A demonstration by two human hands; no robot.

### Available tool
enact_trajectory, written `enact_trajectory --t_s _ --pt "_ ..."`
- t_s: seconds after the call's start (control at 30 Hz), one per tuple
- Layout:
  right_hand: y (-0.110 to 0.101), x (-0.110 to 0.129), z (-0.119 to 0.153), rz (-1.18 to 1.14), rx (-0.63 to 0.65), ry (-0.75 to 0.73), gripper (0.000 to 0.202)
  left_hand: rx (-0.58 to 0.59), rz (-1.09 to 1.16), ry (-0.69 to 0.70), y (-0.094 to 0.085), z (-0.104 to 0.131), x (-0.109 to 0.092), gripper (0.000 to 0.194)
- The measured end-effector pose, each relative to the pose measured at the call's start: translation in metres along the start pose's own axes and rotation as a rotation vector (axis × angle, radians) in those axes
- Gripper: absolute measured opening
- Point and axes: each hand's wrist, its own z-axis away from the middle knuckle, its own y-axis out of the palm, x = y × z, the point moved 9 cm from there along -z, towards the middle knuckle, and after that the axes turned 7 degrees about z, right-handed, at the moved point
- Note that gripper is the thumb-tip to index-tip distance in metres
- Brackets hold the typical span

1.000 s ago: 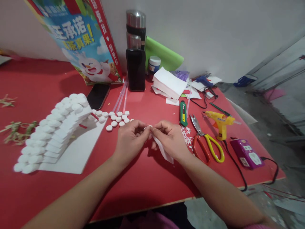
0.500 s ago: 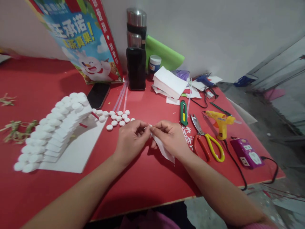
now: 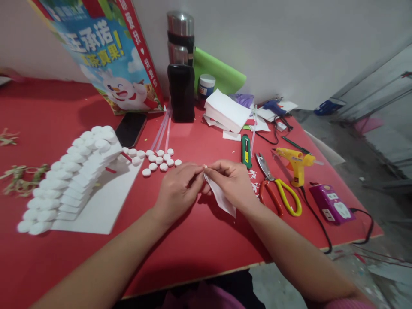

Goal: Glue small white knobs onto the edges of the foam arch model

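A narrow white paper strip (image 3: 222, 201) hangs down from the pinched fingers of my right hand (image 3: 230, 182). My left hand (image 3: 178, 189) is closed, its thumb and forefinger meeting the right fingertips at the strip's upper end; a tiny white bit shows between them. Just beyond my left hand lie several small white round pieces (image 3: 159, 160). Farther left, a curved stepped structure of white discs and folded paper (image 3: 75, 171) rests on a white board (image 3: 114, 206). Small white scraps (image 3: 253, 182) lie beside my right hand.
To the right are a green cutter (image 3: 246, 151), pliers with red and yellow handles (image 3: 289, 197), a yellow glue gun (image 3: 295, 163) and a purple box (image 3: 332, 204). Behind stand a black phone-like object (image 3: 181, 92), a steel flask (image 3: 180, 25), stacked white paper (image 3: 227, 109) and a printed bag (image 3: 106, 56).
The view has shifted slightly. Both hands stay together at the strip, with their fingertips a little closer; the small white bit between them looks smaller.
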Motion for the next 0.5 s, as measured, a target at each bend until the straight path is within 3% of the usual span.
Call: enact_trajectory --t_s 0.27,0.43,0.5 --pt "-0.001 -0.005 -0.002 -0.110 -0.023 0.033 0.034 -0.027 0.112 0.006 -0.004 -0.005 -0.005 0.010" --pt "0.001 0.003 0.000 -0.069 0.000 -0.008 0.029 -0.073 0.456 -0.385 0.000 -0.001 0.022 0.004" --pt "0.003 0.007 0.001 -0.062 0.015 -0.032 0.029 -0.060 0.541 -0.473 0.003 0.001 0.028 0.005"
